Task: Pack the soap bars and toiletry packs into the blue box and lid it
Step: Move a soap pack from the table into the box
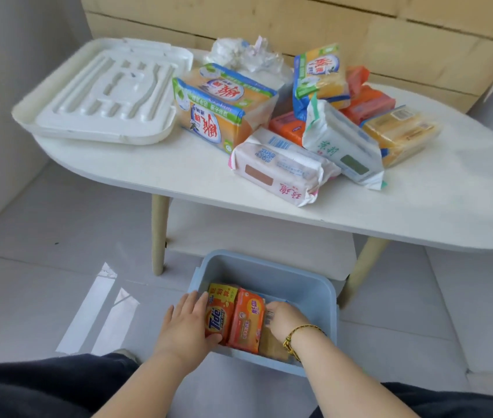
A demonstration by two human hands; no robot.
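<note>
Left hand (186,322) gripping Tide bar (219,316), right hand (284,318) curled over tan bar (272,346), inside blue box (308,294), lower centre. Bars on edge, likely to topple once released. Unpacked soap packs (338,143) upper right; lid (103,92) upper left.

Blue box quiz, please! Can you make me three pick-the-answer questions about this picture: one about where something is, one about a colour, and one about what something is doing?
1. Where is the blue box? A) on a chair B) on the floor C) on a bed
2. What colour is the lid? A) white B) blue C) red
3. What are the hands doing? A) lifting the lid B) clapping C) holding soap bars in the box

Answers: 1 B, it stands on the tiles before the table; 2 A, the white lid lies on the table; 3 C, the left hand holds the Tide bar, the right hand a brown bar.
</note>
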